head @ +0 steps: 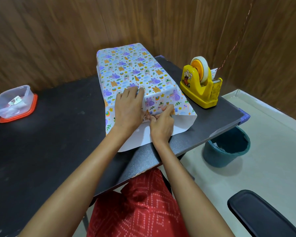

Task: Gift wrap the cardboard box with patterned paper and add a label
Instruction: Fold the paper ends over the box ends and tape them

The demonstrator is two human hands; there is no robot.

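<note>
patterned paper (132,65) lies under the left hand (129,106).

Both bare forearms reach forward and converge. The left hand (129,108) lies palm down, fingers straight and together, pressing flat. The right hand (161,124), touching it, curls fingers and thumb, pinching the edge of the white-backed, cartoon-patterned wrapping paper (132,65).

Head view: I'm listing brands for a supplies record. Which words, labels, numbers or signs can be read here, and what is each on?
No text can be read in this view.
On the yellow tape dispenser: a cartoon sticker, any lettering too small to read.
In the clear plastic container: a printed slip, too blurred to read.
On the patterned paper: pictures only, no words made out.
</note>
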